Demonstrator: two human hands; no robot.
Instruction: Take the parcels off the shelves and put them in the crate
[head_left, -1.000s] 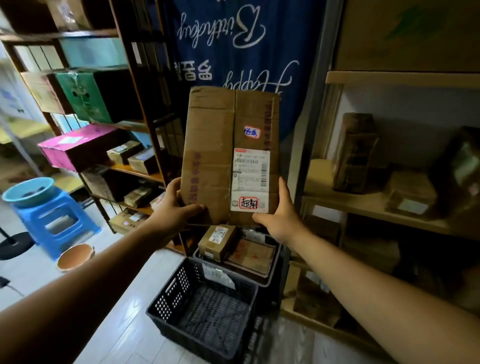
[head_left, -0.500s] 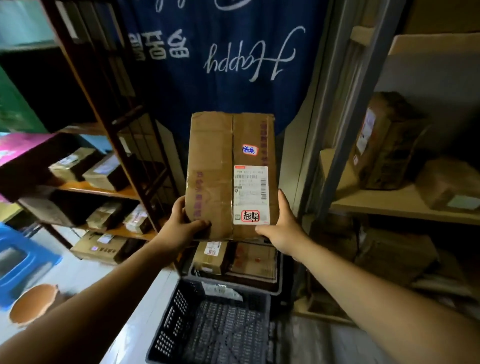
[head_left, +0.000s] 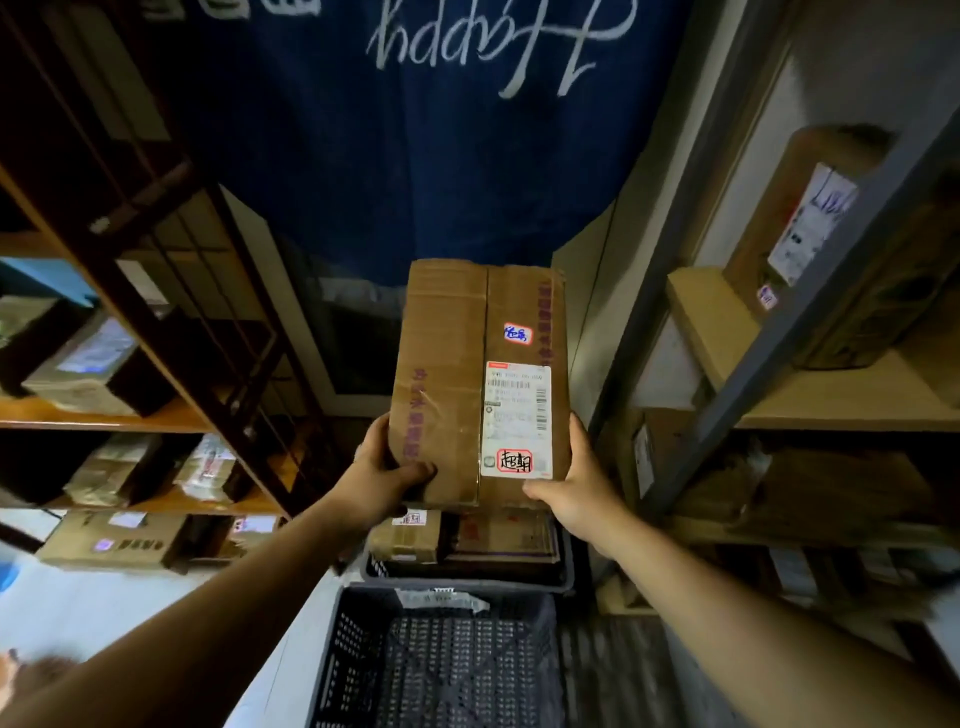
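Both hands gripped one parcel (head_left: 462, 374) by its lower corners, left hand (head_left: 382, 478) and right hand (head_left: 576, 486), upright above the crate (head_left: 447, 670).

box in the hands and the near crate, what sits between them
In the head view, a second crate with two parcels in it shows between the box and the near crate.

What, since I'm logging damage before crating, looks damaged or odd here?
The cardboard parcel held by the left hand and right hand looks creased under its tape but not torn. The real oddity is the blue banner behind it: its white "Happy" lettering hangs upside down.
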